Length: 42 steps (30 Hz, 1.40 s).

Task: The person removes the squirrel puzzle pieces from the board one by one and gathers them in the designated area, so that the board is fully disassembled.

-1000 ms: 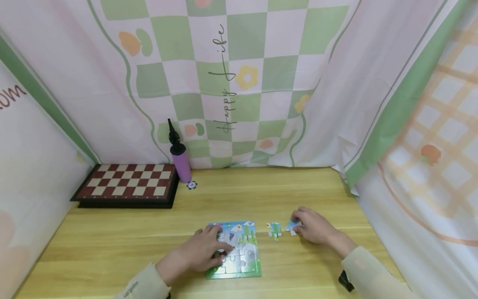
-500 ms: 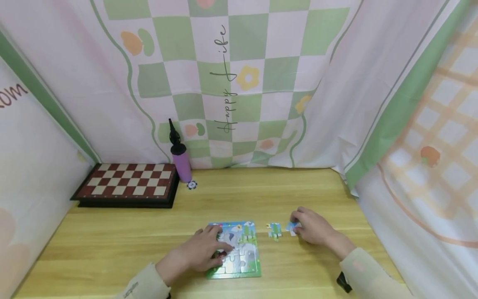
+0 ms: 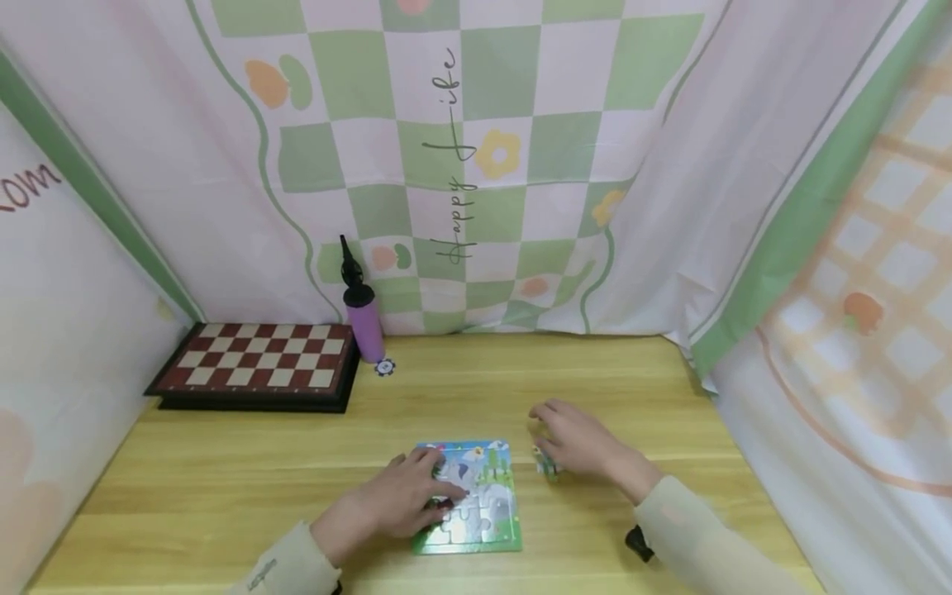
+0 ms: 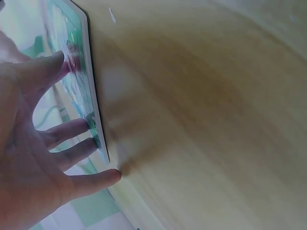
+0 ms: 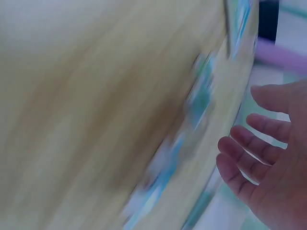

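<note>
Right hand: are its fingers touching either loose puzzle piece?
Apart. The right wrist view shows it: tabletop is visible between the right hand and both loose puzzle pieces, with its fingers in sight.

The puzzle (image 3: 483, 496) is blue and green, the board (image 3: 260, 357) chequered, the pump (image 3: 365, 330) purple.

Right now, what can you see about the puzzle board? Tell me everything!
The puzzle board is rectangular, thin and shiny, like coated card. Blue runs along its far edge and green along its near edge, with printed trees toward the far right. Curvy lines mark interlocking pieces. It lies flat on the wood-look table. The left grip is spread over its left side, seeming to touch it and hiding that part, so I can't tell whether every piece is in.
</note>
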Motion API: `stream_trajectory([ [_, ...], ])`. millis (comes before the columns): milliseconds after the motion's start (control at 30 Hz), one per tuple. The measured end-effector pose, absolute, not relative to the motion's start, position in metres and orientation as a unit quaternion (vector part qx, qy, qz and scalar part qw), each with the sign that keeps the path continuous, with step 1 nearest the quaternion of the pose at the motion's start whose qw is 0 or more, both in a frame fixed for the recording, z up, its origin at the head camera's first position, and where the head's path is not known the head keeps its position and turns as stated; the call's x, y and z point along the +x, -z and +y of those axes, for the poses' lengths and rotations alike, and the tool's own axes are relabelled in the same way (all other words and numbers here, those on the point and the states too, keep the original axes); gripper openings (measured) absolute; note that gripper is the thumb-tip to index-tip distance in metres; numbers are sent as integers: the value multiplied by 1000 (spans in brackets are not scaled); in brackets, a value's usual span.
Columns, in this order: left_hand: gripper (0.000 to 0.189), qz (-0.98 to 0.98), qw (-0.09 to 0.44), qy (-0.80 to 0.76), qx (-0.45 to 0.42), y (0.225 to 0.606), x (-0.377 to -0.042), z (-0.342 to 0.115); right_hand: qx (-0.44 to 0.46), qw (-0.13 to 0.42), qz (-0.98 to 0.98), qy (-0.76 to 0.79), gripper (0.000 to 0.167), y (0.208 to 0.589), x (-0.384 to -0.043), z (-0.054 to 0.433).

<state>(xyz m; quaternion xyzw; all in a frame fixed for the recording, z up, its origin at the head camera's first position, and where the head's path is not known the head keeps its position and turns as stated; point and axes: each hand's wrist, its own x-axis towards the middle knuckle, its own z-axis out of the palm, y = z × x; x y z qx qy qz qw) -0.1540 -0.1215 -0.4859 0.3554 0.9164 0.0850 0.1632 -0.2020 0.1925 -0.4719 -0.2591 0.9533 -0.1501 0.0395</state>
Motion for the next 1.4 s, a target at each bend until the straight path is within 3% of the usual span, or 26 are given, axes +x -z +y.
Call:
stream_trajectory([
  [300, 40, 917, 119, -53, 377, 490, -156, -120, -351, 76, 923, 139, 62, 476, -197, 125],
  [767, 29, 917, 38, -58, 394, 508, -157, -124, -363, 95, 919, 123, 65, 494, -193, 94],
  [967, 35, 926, 8, -68, 372, 513, -159, -125, -355, 112, 922, 107, 65, 495, -193, 89],
  [1100, 49, 941, -9, -90, 325, 515, -163, -127, -353, 112, 924, 100, 65, 495, -192, 88],
  [1233, 69, 953, 2, -92, 289, 515, -165, -131, -353, 110, 924, 93, 65, 493, -191, 87],
  [1400, 75, 954, 29, -95, 282, 514, -167, -135, -356, 121, 922, 89, 70, 489, -191, 85],
])
